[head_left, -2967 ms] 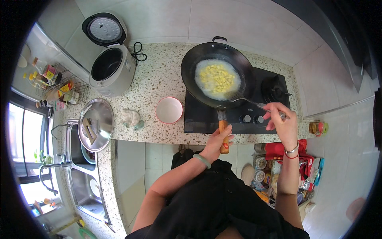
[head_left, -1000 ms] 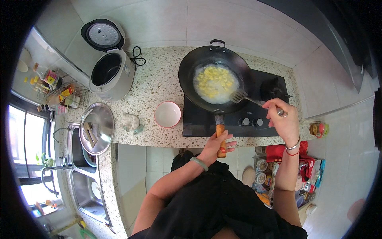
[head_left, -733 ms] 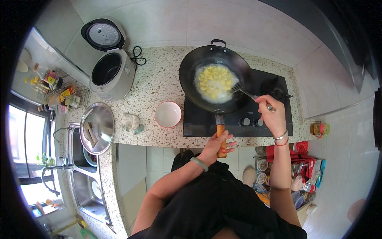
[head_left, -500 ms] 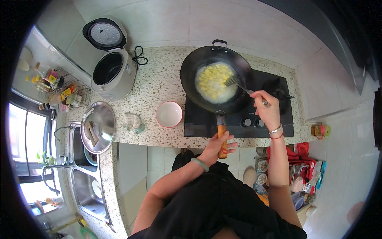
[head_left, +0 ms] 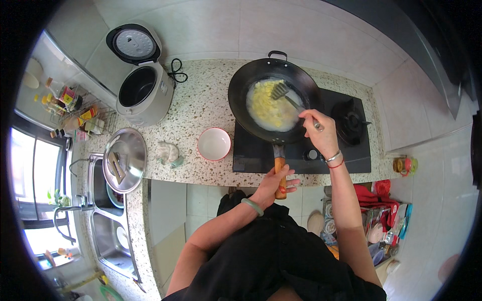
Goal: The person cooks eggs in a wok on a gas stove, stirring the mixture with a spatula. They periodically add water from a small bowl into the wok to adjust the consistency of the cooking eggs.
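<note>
A black wok (head_left: 241,110) sits on the left part of the stovetop. In it, yellow pieces (head_left: 266,100), which look like scrambled egg, lie in whitish liquid. My left hand (head_left: 271,184) holds the wok's wooden handle (head_left: 279,168) near its end, the fingers reaching under and past it. Gripped in my right hand (head_left: 321,133) is a slotted metal spatula (head_left: 280,91); its head is over the far part of the yellow pieces. Left of the stovetop stands a white bowl (head_left: 214,144) with a red rim.
An opened rice cooker (head_left: 145,98) stands at the back left. A metal lid (head_left: 131,170) rests near the sink (head_left: 108,246), with a small pale figurine (head_left: 166,152) beside it. The right burner (head_left: 351,120) is bare. Bottles (head_left: 65,98) fill a rack by the window.
My right hand has moved left with the spatula, and its head has gone from the right side of the yellow pieces to the far part. My left hand has stayed on the handle.
</note>
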A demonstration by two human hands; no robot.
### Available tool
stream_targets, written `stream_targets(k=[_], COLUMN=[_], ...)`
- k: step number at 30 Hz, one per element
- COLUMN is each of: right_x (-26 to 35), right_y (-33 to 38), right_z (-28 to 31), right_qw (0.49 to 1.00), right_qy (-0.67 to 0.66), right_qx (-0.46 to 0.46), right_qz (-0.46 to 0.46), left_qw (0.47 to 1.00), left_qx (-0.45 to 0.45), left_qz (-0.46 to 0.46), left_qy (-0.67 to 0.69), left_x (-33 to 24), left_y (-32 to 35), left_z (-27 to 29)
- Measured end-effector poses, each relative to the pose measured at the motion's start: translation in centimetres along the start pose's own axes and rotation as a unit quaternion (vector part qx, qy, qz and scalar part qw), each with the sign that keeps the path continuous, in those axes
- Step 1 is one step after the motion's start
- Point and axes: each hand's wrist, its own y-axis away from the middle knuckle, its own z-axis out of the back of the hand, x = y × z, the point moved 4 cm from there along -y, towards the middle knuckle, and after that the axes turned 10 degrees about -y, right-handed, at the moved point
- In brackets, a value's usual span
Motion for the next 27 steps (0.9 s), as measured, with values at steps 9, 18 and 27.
stream_targets(k=[9,18,27], right_x=[4.8,7.9,4.3], right_y=[3.1,4.7,4.2], right_z=[5.5,7.3,3.5], right_qw=[0.989,0.985,0.976], right_qy=[-0.050,-0.010,-0.101], right_qx=[-0.066,-0.020,-0.017], right_qz=[-0.121,-0.171,-0.193], left_qw=[1.000,1.000,1.000], left_qx=[0.004,0.001,-0.008], left_qz=[0.001,0.003,0.010], left_qy=[-0.005,-0.004,-0.009], left_x=[-0.2,-0.3,-0.1], left_y=[0.2,0.3,0.2], left_z=[-0.3,-0.3,-0.2])
